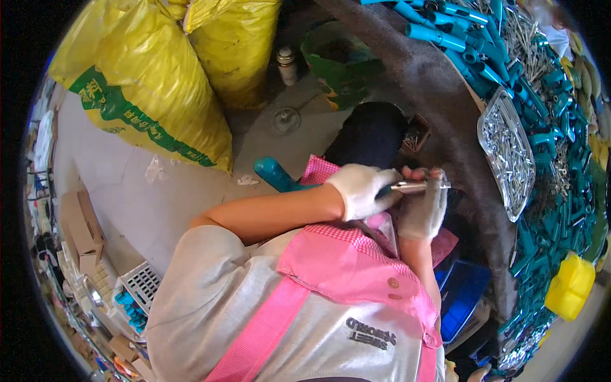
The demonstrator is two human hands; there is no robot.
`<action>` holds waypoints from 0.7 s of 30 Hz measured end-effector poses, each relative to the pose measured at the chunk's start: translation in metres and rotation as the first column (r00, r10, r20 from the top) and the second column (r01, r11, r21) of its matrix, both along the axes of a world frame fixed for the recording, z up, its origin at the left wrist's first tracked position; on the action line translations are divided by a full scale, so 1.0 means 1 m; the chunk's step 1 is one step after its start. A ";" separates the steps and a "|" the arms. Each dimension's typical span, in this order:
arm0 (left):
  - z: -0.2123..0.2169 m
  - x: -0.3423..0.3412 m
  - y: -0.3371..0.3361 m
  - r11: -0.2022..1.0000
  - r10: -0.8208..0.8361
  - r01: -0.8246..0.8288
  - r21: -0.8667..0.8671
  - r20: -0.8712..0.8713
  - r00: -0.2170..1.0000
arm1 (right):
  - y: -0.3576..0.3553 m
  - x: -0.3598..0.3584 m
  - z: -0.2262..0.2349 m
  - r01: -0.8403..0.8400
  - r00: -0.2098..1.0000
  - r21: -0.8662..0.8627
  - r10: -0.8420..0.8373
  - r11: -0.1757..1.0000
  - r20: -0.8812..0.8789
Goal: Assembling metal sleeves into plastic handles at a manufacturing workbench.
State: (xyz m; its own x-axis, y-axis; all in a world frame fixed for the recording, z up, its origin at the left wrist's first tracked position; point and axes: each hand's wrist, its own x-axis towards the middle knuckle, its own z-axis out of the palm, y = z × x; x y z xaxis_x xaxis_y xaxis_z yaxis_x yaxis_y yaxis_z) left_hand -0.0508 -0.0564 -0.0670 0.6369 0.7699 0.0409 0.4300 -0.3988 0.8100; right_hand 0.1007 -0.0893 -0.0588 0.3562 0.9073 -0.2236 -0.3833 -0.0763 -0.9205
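Note:
My left hand (363,191), in a white glove, is closed around the near end of a slim silvery metal piece (410,186). My right hand (422,210), gloved with bare fingertips showing, closes on the same piece from the other side, above my lap. A teal rounded handle (273,174) sticks out to the left behind my left wrist; whether it joins the metal piece is hidden. Beneath my hands is a pink checked apron (344,254). To the right, a metal tray (507,153) holds many small silvery parts.
A large heap of teal tool parts (554,210) spreads along the right, beyond a dark cloth edge (445,83). Yellow sacks (146,83) stand far left, near a green bucket (337,63) and a jar (287,67). A yellow jug (571,286) and blue box (463,299) sit nearer right.

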 end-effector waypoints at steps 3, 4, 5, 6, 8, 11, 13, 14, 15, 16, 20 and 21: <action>-0.007 -0.022 0.000 0.954 0.285 -0.236 -0.186 0.311 0.906 | 0.006 -0.031 -0.001 -0.254 0.966 0.205 0.260 0.945 -0.002; -0.007 -0.025 0.003 0.853 0.501 -0.507 -0.123 0.463 0.731 | 0.005 -0.034 -0.008 -0.528 0.848 0.203 0.499 0.825 0.177; -0.006 -0.040 0.014 0.797 0.574 -0.159 -0.583 0.648 0.501 | 0.004 -0.039 -0.018 -0.692 0.702 0.179 0.596 0.699 0.389; 0.000 -0.042 0.026 0.759 0.651 -0.119 -0.641 0.738 0.178 | 0.004 -0.049 -0.013 -0.809 0.515 0.052 0.664 0.585 0.541; 0.005 -0.067 0.051 0.663 0.747 0.110 -0.741 0.643 -0.170 | 0.000 -0.052 -0.003 -0.748 0.552 -0.096 0.696 0.657 0.460; -0.001 -0.081 0.057 0.620 0.784 0.175 -0.765 0.608 -0.123 | 0.006 -0.051 0.007 -0.545 0.785 -0.098 0.548 0.833 0.288; -0.070 -0.113 0.075 0.624 0.728 0.236 -0.745 0.664 0.169 | 0.005 -0.045 0.019 -0.482 0.683 -0.168 0.489 0.860 0.543; -0.109 -0.127 0.085 0.594 0.719 0.138 -0.793 0.600 0.351 | 0.001 -0.037 0.024 -0.426 0.703 -0.226 0.478 0.876 0.527; -0.148 -0.145 0.092 0.621 0.676 -0.328 -0.712 0.274 0.684 | -0.005 -0.024 0.020 -0.400 0.748 -0.206 0.448 0.893 0.490; -0.186 -0.164 0.098 0.664 0.630 -0.650 -0.369 -0.191 0.753 | -0.013 -0.011 0.020 -0.352 0.702 -0.216 0.409 0.911 0.582; -0.209 -0.165 0.136 0.403 0.448 -0.839 -0.366 -0.720 0.530 | -0.044 0.035 0.020 -0.195 0.594 -0.219 0.292 0.956 0.749; -0.187 -0.159 0.144 0.304 0.345 -0.859 -0.411 -0.794 0.502 | -0.054 0.047 0.011 -0.176 0.564 -0.166 0.238 0.970 0.791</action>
